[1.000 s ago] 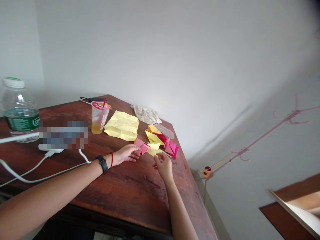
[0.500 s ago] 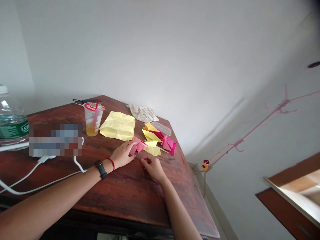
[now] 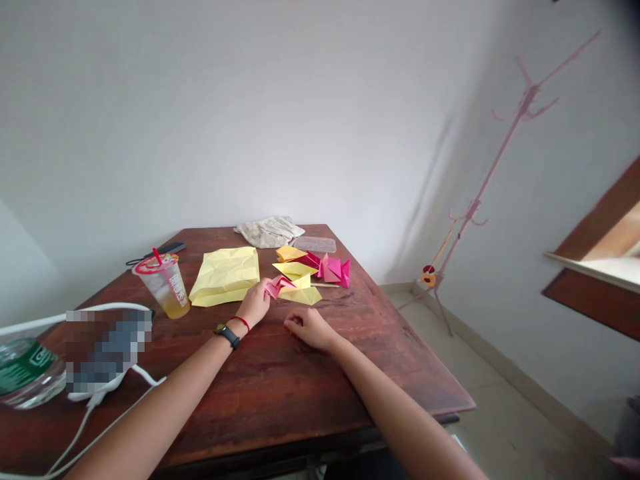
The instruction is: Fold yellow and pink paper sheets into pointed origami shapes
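My left hand (image 3: 254, 305), with a dark watch and a red cord at the wrist, grips a pink origami piece (image 3: 277, 286) by its near left side. The fingers cover part of that piece, whose pointed end lies over yellow folded paper (image 3: 303, 295). Just to the right, my right hand (image 3: 312, 329) rests on the table with its fingers curled in and nothing visible in them. Beyond the hands sit a yellow-orange folded paper (image 3: 290, 254) and a magenta-pink folded paper (image 3: 335, 270). A creased yellow sheet (image 3: 227, 272) lies flat to the left.
On the wooden table (image 3: 280, 393), a plastic drink cup (image 3: 170, 293) with a straw stands left. Further left are a water bottle (image 3: 30, 373), white cables and a blurred-out device. A cloth (image 3: 270, 231) and a clear plastic lid (image 3: 315, 245) lie at the back. A pink coat rack (image 3: 493, 173) stands right.
The view has turned and levelled out. My left hand now grips the pink origami piece, which looks narrower and more tilted. My right hand stays curled on the table.
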The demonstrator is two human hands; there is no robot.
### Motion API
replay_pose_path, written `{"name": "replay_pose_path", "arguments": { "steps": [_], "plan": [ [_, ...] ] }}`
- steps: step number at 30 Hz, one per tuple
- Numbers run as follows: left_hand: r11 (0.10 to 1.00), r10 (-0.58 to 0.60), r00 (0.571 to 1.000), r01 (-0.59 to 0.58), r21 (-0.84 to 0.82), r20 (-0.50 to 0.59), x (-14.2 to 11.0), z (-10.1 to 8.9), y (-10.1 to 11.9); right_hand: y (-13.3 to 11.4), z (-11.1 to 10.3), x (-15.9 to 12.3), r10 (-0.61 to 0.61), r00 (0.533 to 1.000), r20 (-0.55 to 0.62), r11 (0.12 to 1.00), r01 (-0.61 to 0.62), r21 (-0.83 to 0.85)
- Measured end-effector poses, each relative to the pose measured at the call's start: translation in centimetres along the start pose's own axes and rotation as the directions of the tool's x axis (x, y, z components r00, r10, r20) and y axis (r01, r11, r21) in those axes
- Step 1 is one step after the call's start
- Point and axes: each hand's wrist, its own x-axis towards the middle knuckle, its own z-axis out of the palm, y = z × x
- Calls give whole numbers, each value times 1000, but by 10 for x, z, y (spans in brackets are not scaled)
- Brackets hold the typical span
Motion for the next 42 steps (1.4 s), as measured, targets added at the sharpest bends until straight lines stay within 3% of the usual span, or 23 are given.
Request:
{"name": "replay_pose_path", "arguments": {
  "steps": [7,14,17,22,26,31,36,39,42],
  "plan": [
    [974,22,997,-39,222,79,32,14,4,5,0,2,-28,999,-28,999,29,33],
    [905,-47,997,14,425,67,60,2,10,6,-1,3,-42,999,-29,999,43,30],
    [873,-103,992,57,484,70,62,-1,15,6,-1,3,-48,998,-33,998,49,28],
    [865,-144,971,28,501,193,52,-6,18,6,0,3,-58,997,-52,997,60,38],
    [861,-180,937,3,508,300,49,-35,4,5,-1,2,-64,996,-58,996,67,52],
    [826,-313,893,87,558,323,50,-87,-24,6,-2,3,-59,997,-52,995,63,72],
    [791,-409,900,266,551,153,45,-119,-33,7,-3,3,-55,997,-45,993,60,102],
    [817,-369,929,343,464,-37,44,-136,-25,7,-3,2,-47,997,-57,990,54,133],
    [894,-277,938,331,301,-209,45,-153,-12,8,-2,3,-29,995,-91,980,46,192]
  ]
}}
